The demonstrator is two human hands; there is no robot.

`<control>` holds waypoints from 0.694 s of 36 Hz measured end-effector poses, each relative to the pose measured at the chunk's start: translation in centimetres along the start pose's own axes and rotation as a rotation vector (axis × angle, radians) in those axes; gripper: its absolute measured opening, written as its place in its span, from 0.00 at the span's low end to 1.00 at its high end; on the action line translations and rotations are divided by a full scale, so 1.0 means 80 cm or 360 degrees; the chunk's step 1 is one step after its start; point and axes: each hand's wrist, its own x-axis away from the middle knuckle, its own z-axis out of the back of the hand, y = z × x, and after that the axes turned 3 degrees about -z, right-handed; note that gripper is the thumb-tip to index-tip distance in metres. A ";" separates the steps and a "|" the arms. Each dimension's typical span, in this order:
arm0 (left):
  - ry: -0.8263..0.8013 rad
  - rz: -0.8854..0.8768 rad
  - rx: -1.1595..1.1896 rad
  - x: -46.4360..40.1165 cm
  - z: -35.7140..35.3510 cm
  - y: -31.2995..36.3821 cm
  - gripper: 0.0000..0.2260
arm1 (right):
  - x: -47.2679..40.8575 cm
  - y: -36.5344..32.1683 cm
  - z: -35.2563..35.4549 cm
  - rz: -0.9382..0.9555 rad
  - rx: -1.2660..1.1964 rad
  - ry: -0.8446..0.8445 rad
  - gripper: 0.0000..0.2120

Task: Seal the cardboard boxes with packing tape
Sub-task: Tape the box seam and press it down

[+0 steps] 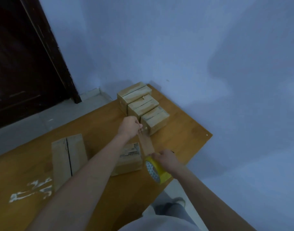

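Note:
My left hand [130,126] pinches the free end of a clear brownish tape strip [146,144] and holds it stretched away from the roll. My right hand [166,158] grips the yellow tape roll [155,170] near the table's right edge. The strip hangs above a small cardboard box with a printed label [129,157], which my left forearm partly hides. Left of it lies a longer cardboard box [68,157] with its top seam showing dark. Three small cardboard boxes [143,104] stand in a row at the table's far corner.
The work surface is a wooden table [184,130] against a pale blue wall. White paint marks [32,189] stain its near left part. A dark door [22,64] stands at the left. My foot [176,204] is on the tiled floor beside the table's right edge.

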 end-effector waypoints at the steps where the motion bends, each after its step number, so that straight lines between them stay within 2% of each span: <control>1: -0.0027 0.0013 0.0019 -0.005 0.002 -0.003 0.09 | 0.001 0.004 -0.002 0.0044 -0.0020 0.0031 0.16; 4: -0.0187 0.0043 0.0157 -0.018 0.006 -0.016 0.11 | 0.004 0.012 -0.008 0.0147 -0.0051 0.0078 0.19; 8: -0.0340 0.0083 0.0228 -0.024 -0.004 -0.036 0.10 | 0.007 0.015 -0.019 0.0167 -0.0168 0.0004 0.21; 12: -0.0413 0.0092 0.0402 -0.023 -0.019 -0.058 0.09 | 0.009 0.018 -0.025 0.0086 -0.0339 -0.0130 0.17; 15: -0.0400 0.0053 0.0532 -0.021 -0.029 -0.069 0.07 | 0.008 0.023 -0.032 -0.0012 -0.0491 -0.0214 0.13; 20: -0.0313 0.0024 0.0671 -0.010 -0.050 -0.082 0.08 | 0.011 0.028 -0.036 -0.0142 -0.0528 -0.0314 0.11; 25: -0.0156 0.0034 0.0824 -0.004 -0.060 -0.095 0.08 | 0.014 0.034 -0.044 -0.0150 -0.0552 -0.0290 0.13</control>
